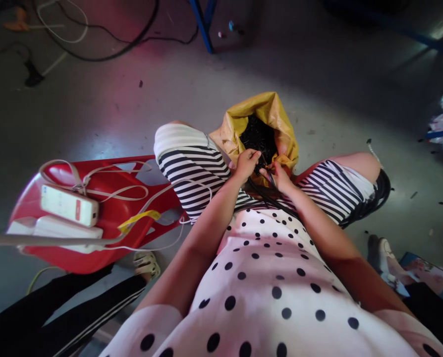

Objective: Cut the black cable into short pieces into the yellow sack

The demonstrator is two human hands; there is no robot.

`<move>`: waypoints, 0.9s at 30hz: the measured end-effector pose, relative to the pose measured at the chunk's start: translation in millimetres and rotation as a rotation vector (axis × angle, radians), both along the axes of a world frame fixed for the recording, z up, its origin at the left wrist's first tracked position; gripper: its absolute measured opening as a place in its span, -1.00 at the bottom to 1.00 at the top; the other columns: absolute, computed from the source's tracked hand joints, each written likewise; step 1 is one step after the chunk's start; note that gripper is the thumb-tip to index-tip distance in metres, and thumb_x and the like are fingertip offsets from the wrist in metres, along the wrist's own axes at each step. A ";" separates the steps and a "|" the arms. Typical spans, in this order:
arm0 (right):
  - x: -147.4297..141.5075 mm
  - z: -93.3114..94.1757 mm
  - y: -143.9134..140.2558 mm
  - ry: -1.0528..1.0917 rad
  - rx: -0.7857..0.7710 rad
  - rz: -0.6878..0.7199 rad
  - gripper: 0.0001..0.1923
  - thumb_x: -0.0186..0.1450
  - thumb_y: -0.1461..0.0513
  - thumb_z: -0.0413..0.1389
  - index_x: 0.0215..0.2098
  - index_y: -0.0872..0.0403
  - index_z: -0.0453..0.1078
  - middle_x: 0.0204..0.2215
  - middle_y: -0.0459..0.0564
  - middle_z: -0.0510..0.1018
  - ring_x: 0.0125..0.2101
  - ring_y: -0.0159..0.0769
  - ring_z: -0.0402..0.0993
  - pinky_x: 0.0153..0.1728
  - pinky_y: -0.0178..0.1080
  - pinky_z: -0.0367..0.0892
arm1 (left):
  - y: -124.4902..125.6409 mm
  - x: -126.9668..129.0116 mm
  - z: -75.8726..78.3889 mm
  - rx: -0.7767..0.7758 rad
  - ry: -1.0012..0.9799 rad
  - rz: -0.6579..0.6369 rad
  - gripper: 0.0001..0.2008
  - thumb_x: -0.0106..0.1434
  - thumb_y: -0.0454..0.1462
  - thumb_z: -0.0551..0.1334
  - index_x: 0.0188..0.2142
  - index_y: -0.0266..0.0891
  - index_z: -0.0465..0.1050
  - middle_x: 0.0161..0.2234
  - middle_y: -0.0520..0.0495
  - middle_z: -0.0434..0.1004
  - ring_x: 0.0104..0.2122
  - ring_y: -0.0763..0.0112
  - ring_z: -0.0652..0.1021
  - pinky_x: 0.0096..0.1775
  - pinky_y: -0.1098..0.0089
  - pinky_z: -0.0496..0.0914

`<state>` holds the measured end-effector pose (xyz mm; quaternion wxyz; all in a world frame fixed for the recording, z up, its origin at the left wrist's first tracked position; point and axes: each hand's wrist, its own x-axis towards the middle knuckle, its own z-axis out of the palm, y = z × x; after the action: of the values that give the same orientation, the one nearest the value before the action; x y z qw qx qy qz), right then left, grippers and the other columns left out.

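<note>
1. The person sits with a yellow bag (285, 121) between the knees, its mouth open and black bits (256, 135) inside
2. The left hand (247, 164) is at the near side of the bag's mouth, fingertips pinched together; what is between them is too small to tell
3. The right hand (279, 177) is just beside it, fingers clamped on a dark object (270, 177), also at the bag's near edge; its exact kind cannot be told
4. Black strands (260, 192) lie across the lap, just below both hands
5. A black coil (384, 196) hangs beside the right knee
6. To the left is a red chair (71, 262), bearing a white device (69, 206) and looped cords (138, 191), with a yellow tag (139, 219) near them
7. A blue leg (206, 29) stands on the grey floor (333, 119) beyond the bag, and a black cable (121, 55) curves at upper left
8. Another person's shoe (147, 264) shows near the chair
</note>
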<state>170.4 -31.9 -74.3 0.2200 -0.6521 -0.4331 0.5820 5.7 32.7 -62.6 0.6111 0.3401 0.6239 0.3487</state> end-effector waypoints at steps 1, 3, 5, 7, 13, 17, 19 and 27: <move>0.2 -1.4 0.4 -0.009 -0.017 0.016 -0.23 0.16 -0.39 0.41 -0.12 -0.08 0.23 -0.48 -0.21 0.44 -0.50 -0.30 0.37 -0.52 -0.26 0.28 | 0.2 -0.2 -0.9 -0.013 0.016 -0.008 -0.69 0.37 -0.32 0.44 -0.48 -0.20 0.44 -0.58 0.11 0.37 -0.51 0.48 0.35 -0.38 0.47 0.22; 0.2 -1.7 1.5 -0.017 -0.063 0.043 -0.27 0.20 -0.34 0.44 -0.13 -0.07 0.23 -0.52 -0.21 0.43 -0.55 -0.32 0.35 -0.57 -0.27 0.25 | 0.5 -0.1 -1.7 -0.043 0.052 -0.025 -0.63 0.39 -0.35 0.42 -0.53 -0.20 0.40 -0.57 0.09 0.37 -0.50 0.48 0.34 -0.37 0.49 0.20; -0.5 -0.7 2.7 -0.018 -0.103 0.064 -0.35 0.29 -0.26 0.45 -0.12 -0.07 0.24 -0.55 -0.24 0.40 -0.59 -0.34 0.33 -0.59 -0.28 0.23 | 0.5 0.5 -1.6 -0.077 0.100 -0.038 -0.57 0.43 -0.38 0.37 -0.57 -0.21 0.37 -0.57 0.07 0.36 -0.49 0.47 0.34 -0.36 0.49 0.19; -1.9 -0.3 3.9 -0.023 -0.129 0.076 -0.44 0.38 -0.16 0.44 -0.12 -0.06 0.24 -0.57 -0.27 0.37 -0.62 -0.38 0.30 -0.59 -0.30 0.20 | 0.2 1.4 -1.7 -0.129 0.140 -0.046 -0.53 0.47 -0.39 0.32 -0.60 -0.22 0.35 -0.58 0.06 0.35 -0.49 0.46 0.33 -0.35 0.49 0.18; -5.6 -7.4 6.3 -0.043 -0.159 0.116 -0.51 0.43 -0.01 0.46 -0.13 -0.02 0.25 -0.62 -0.35 0.30 -0.68 -0.49 0.25 -0.61 -0.38 0.12 | -1.9 2.0 -5.2 -0.247 0.158 -0.047 -0.52 0.48 -0.37 0.34 -0.60 -0.21 0.34 -0.60 0.04 0.36 -0.53 0.47 0.30 -0.39 0.46 0.12; -5.0 -11.1 7.7 -0.015 -0.183 0.113 -0.43 0.32 -0.07 0.54 -0.16 -0.05 0.26 -0.63 -0.34 0.32 -0.72 -0.42 0.26 -0.70 -0.34 0.10 | -2.6 1.7 -4.3 -0.307 0.124 -0.034 -0.58 0.42 -0.34 0.41 -0.53 -0.19 0.33 -0.59 0.08 0.36 -0.58 0.50 0.25 -0.46 0.46 0.06; -4.3 -11.3 7.7 0.012 -0.176 0.093 -0.40 0.26 -0.07 0.57 -0.18 -0.06 0.26 -0.63 -0.33 0.33 -0.74 -0.40 0.26 -0.73 -0.33 0.08 | -2.4 1.8 -2.0 -0.327 0.101 -0.026 -0.60 0.45 -0.35 0.38 -0.50 -0.20 0.33 -0.58 0.09 0.36 -0.60 0.52 0.24 -0.48 0.47 0.03; -3.4 -9.0 14.1 -0.128 -0.103 0.048 -0.46 0.25 -0.02 0.56 -0.26 -0.04 0.29 -0.56 -0.21 0.40 -0.59 -0.33 0.34 -0.62 -0.30 0.17 | -2.7 0.5 7.9 -0.405 -0.026 0.016 -0.68 0.63 -0.25 0.23 -0.32 -0.17 0.31 -0.53 0.11 0.37 -0.63 0.58 0.25 -0.49 0.49 0.10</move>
<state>167.0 -17.8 -83.3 0.1441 -0.6876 -0.4315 0.5659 6.2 30.1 -54.7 0.6723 0.2009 0.6759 0.2254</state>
